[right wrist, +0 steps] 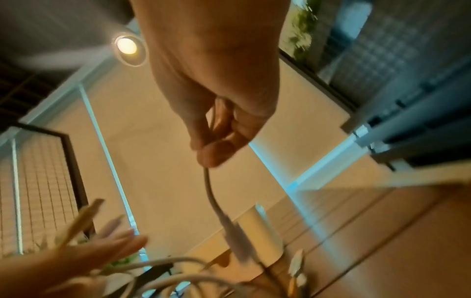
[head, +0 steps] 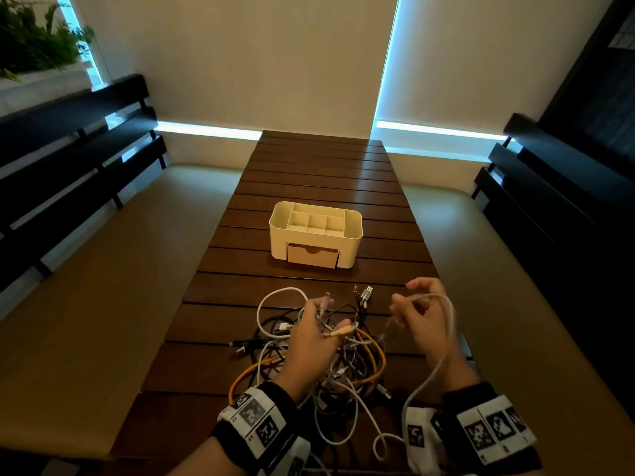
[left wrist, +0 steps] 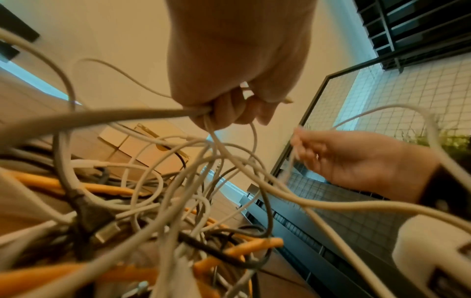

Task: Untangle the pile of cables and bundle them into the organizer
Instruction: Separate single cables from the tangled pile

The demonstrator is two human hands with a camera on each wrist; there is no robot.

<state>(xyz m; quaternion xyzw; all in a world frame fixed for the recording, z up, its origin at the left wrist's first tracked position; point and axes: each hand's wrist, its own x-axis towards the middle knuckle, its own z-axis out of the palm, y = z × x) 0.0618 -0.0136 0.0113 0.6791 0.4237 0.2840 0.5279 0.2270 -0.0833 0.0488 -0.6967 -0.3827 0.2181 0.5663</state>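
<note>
A tangled pile of cables [head: 347, 359], white, orange and black, lies on the near end of the wooden slat table [head: 319, 173]. My left hand [head: 328, 322] is over the pile, fingers curled round a bunch of white cables [left wrist: 214, 129], with a beige plug [head: 342, 331] sticking out by the thumb. To the right, raised a little above the pile, my right hand [head: 409, 305] pinches one white cable [head: 450, 316] that loops over the back of the hand and trails down past the wrist. In the right wrist view the thumb and fingers [right wrist: 216, 153] squeeze this cable [right wrist: 210, 189]. The cream organizer [head: 281, 235] stands farther back, its compartments showing nothing inside.
A silver USB plug [head: 367, 293] lies at the far edge of the pile. Dark slatted benches [head: 79, 173] line both sides, with pale floor between them and the table. Bare slats lie between pile and organizer and beyond it. A plant [head: 31, 39] is at the far left.
</note>
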